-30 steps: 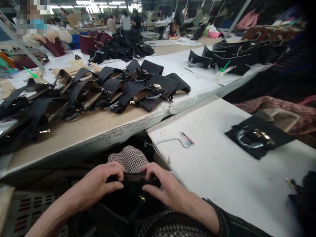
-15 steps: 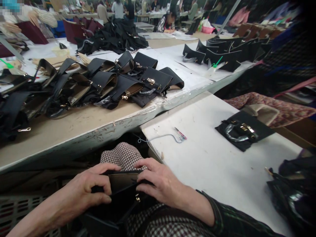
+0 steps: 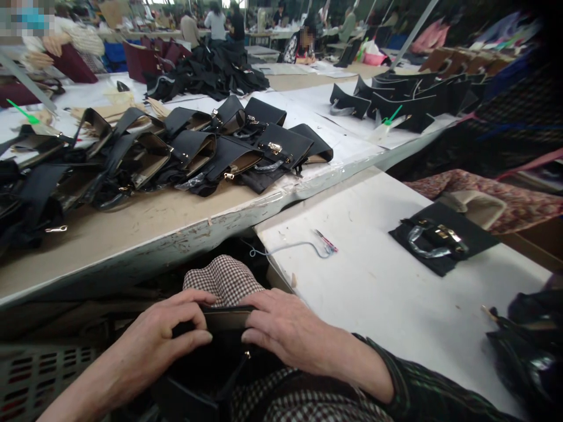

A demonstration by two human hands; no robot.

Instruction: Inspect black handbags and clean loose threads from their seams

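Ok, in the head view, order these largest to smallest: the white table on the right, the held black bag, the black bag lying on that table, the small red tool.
1. White table
2. Held bag and lying bag: unsure; the held one is nearer and partly covered
3. Red tool

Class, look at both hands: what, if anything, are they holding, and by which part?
The left hand and right hand hold a black bag by its far edge, where beige lining shows between them.
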